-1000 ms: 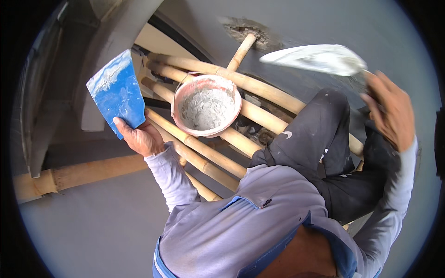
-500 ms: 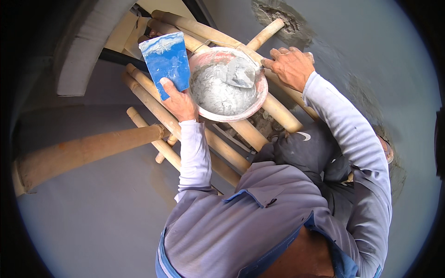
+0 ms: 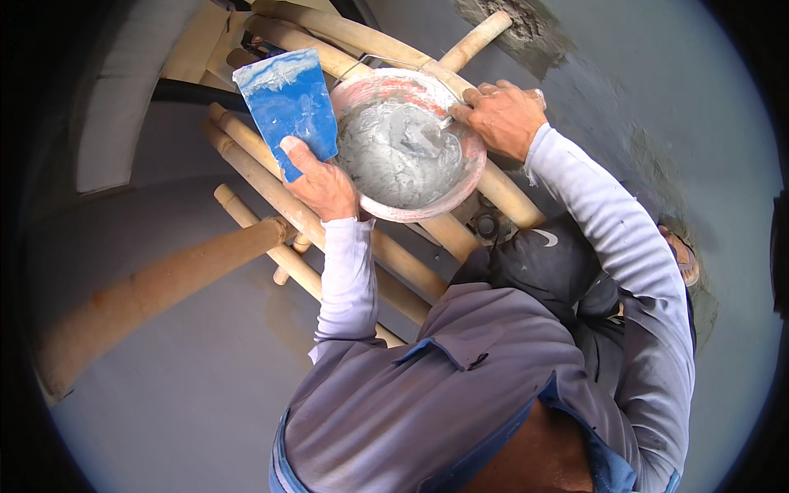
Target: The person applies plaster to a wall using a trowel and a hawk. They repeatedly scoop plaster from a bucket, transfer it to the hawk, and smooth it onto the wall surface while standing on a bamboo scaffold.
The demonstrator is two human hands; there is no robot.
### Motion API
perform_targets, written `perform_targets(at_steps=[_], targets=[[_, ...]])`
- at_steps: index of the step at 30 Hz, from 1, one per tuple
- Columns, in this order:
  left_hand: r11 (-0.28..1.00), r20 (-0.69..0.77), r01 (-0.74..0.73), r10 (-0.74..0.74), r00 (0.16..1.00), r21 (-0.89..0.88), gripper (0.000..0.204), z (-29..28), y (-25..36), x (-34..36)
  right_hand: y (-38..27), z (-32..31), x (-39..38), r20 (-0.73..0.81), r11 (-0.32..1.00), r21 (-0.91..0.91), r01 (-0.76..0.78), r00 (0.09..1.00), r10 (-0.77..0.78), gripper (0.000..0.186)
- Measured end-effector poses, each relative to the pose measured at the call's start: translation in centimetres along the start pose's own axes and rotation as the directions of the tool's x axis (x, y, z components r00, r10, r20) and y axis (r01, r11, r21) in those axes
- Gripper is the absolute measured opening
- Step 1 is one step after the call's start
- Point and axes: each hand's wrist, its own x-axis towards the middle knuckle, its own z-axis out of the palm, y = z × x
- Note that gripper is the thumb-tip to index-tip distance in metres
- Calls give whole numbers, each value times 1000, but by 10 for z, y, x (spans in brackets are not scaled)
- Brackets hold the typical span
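Tan bamboo poles (image 3: 509, 195) ran under round reddish bucket (image 3: 411, 214) beside grey wall (image 3: 699, 148). Left hand (image 3: 323, 187) pinched flat blue plate (image 3: 289, 100); right hand (image 3: 509, 122) gripped plaster-smeared metal trowel (image 3: 419, 134).

Wet-looking paste (image 3: 394, 181), smooth bamboo poles (image 3: 511, 195); cloth shirt (image 3: 427, 394)

Trowel (image 3: 417, 134) from midair into bucket (image 3: 473, 167)

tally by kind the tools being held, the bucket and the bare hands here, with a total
Blue scraper: 1
Trowel: 1
Bucket: 1
Bare hands, left hand and right hand: 2
Total: 5
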Motion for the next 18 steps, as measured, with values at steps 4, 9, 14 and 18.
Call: perform_targets(at_steps=[4, 9, 14, 18], targets=[[999, 17, -7, 7, 1000, -39, 53, 3, 0, -3, -2, 4, 2, 67, 997, 70, -21, 998, 16, 21], [998, 54, 34, -32, 998, -46, 50, -1, 2, -3, -14, -18, 8, 160, 996, 76, -44, 987, 31, 17], [999, 49, 35, -35, 998, -3, 51, -2, 0, -3, -21, -11, 1, 82, 994, 104, -33, 996, 25, 16], [988, 15, 78, -77, 997, -135, 53, 0, 2, -1, -25, -16, -9, 156, 964, 230, -135, 983, 101, 18]])
